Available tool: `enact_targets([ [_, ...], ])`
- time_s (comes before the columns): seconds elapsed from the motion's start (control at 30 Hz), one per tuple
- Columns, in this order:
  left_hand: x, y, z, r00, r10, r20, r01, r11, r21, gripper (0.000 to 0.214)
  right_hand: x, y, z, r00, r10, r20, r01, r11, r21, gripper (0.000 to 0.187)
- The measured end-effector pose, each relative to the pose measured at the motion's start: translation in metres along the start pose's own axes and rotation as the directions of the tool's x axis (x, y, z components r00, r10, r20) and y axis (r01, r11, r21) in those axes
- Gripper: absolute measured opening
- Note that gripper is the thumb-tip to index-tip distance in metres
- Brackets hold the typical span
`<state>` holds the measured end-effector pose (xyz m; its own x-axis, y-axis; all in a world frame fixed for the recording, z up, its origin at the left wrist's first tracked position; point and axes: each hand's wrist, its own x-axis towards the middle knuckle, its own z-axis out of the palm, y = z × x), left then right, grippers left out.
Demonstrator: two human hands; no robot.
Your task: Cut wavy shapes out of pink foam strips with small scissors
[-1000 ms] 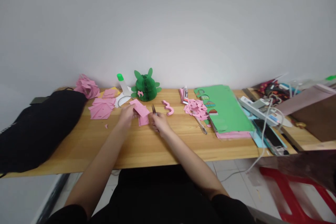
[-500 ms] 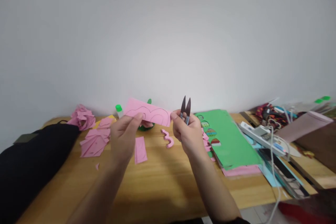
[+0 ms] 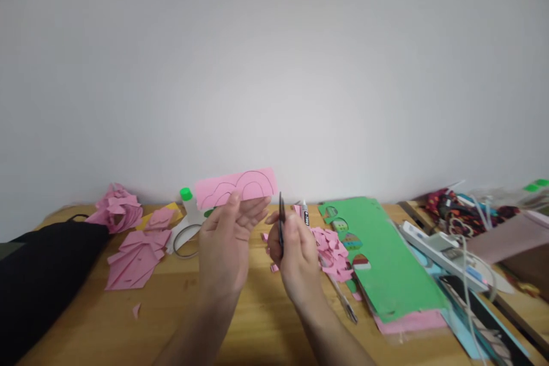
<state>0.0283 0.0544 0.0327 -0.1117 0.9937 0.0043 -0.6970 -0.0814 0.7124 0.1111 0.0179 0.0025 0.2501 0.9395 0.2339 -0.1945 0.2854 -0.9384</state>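
Between the thumb and fingers of my left hand is a strip of pink paper with curved, cloud-like outlines drawn on it. It is raised above the table, its drawn side facing me. My right hand grips a pair of dark scissors, blades pointing up and seen edge-on, just right of the strip and apart from it. Behind and beside my right hand lie pink paper scraps. Small pink cut pieces show partly at its left; the rest is hidden by the hand.
At left are stacked pink papers, a crumpled pink bundle, a green-capped glue stick, a tape roll and a black bag. At right lie a green sheet, a pen and a white power strip.
The strip has turned over its tilt, its right end now higher. My right hand has moved left and rotated the scissors, whose parted blades now appear edge-on. The view has shifted slightly.
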Motion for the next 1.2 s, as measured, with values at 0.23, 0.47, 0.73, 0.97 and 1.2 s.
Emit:
enact_targets([
  [0.23, -0.014, -0.013, -0.008, 0.994, 0.112, 0.017, -0.113, 0.991, 0.066, 0.02, -0.004, -0.006, -0.002, 0.99, 0.099, 0.098, -0.109, 0.989, 0.104, 0.046],
  [0.47, -0.023, -0.018, -0.013, 0.987, 0.145, 0.072, -0.156, 0.972, 0.179, 0.018, -0.01, -0.004, -0.006, 0.985, 0.147, 0.084, -0.165, 0.951, 0.261, 0.046],
  [0.73, -0.026, -0.016, -0.01, 0.988, 0.139, 0.068, -0.15, 0.97, 0.192, 0.021, -0.009, -0.008, -0.004, 0.98, 0.191, 0.057, -0.199, 0.944, 0.261, 0.046],
  [0.97, -0.027, -0.015, -0.009, 0.993, 0.108, 0.037, -0.113, 0.973, 0.202, 0.019, -0.008, -0.008, -0.006, 0.98, 0.191, 0.048, -0.197, 0.95, 0.243, 0.046],
  [1.2, -0.027, -0.014, -0.009, 0.995, 0.095, 0.031, -0.099, 0.974, 0.203, 0.019, -0.009, -0.007, -0.006, 0.98, 0.194, 0.052, -0.201, 0.944, 0.261, 0.045],
])
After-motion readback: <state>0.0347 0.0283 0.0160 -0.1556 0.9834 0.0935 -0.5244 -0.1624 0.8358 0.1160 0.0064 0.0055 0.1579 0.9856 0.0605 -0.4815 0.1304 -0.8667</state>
